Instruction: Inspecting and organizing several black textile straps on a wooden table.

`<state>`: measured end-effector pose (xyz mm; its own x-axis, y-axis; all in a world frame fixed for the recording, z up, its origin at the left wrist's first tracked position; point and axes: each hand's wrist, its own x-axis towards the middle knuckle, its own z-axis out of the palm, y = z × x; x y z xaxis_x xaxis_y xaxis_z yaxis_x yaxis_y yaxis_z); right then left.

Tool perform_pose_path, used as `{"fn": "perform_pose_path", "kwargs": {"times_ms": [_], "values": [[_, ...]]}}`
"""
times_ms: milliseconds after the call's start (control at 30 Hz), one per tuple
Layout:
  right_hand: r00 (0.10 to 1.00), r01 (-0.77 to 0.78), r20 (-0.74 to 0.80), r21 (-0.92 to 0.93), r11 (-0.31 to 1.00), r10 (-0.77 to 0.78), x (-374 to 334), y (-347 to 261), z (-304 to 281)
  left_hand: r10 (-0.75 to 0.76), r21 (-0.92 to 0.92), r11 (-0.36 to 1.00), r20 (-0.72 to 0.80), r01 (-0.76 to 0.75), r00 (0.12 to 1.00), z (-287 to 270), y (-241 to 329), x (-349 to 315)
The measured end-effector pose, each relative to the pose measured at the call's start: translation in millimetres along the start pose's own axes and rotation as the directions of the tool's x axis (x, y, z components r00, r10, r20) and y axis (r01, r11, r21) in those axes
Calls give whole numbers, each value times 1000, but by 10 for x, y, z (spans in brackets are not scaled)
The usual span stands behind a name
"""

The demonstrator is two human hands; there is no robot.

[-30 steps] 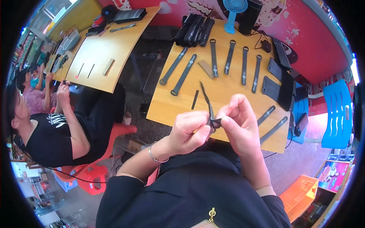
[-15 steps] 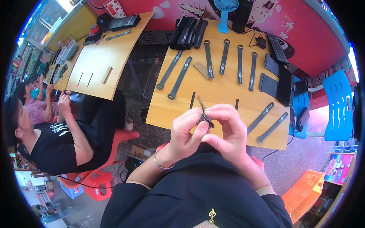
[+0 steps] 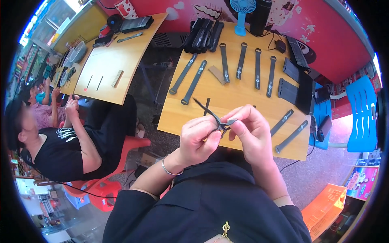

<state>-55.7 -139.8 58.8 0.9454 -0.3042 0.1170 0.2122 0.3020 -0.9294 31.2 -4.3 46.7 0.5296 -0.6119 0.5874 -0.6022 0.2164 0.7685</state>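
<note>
- Left hand [image 3: 202,139]: the fingers are curled inward, and a dark strap [image 3: 213,116] is gripped between thumb and forefinger.
- Right hand [image 3: 252,135]: the strap's short grey end is pinched between thumb and forefinger; the other fingers are bent.
- The strap is held above the near edge of the table [image 3: 174,113], folded or crossed between the two hands, with its long free end pointed up and to the left. The exact fold is partly hidden by the fingers.
- A silvery bracelet [image 3: 172,170] is worn on the left wrist.
- Just beyond the hands, a short black strip [image 3: 208,103] is seen flat on the wood.
- Farther out, single grey straps with looped ends are laid apart: two at the left, four in a row behind, two at the right.
- A brown cardboard piece [image 3: 218,75] is set between the left pair and the row.
- At the far edge, a pile of black straps [image 3: 202,36], a blue fan [image 3: 240,24] and a black cylinder [image 3: 260,18] are placed.
- At the left, a co-worker [image 3: 60,150] is seated beside a second table [image 3: 105,56].
</note>
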Motion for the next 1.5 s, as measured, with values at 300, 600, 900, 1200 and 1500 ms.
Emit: {"fn": "perform_pose_path", "kwargs": {"times_ms": [300, 600, 900, 1200, 1500], "values": [[986, 106, 135, -79, 991, -95, 24, 8, -2, -116, -164, 979, 46, 122, 992, -52, -59, -58], [997, 72, -10, 208, 976, -71, 24, 153, -10, -41, -65, 997, -13, 40, 999, 119, -60, 0], [989, 82, -147, 352, 933, -32, 193, -61, -184, 125, 34, 992, -17, -125, 992, 74, -20, 65], [880, 363, -427, 319, 875, -209, 208, -319, -704, -226, -407, 906, -241, 114, 944, -56, 281, -105], [650, 687, -584, 178, 704, -487, -343, -817, -1827, -278, -741, 665, -365, -96, 889, -432, 171, -128]]}}
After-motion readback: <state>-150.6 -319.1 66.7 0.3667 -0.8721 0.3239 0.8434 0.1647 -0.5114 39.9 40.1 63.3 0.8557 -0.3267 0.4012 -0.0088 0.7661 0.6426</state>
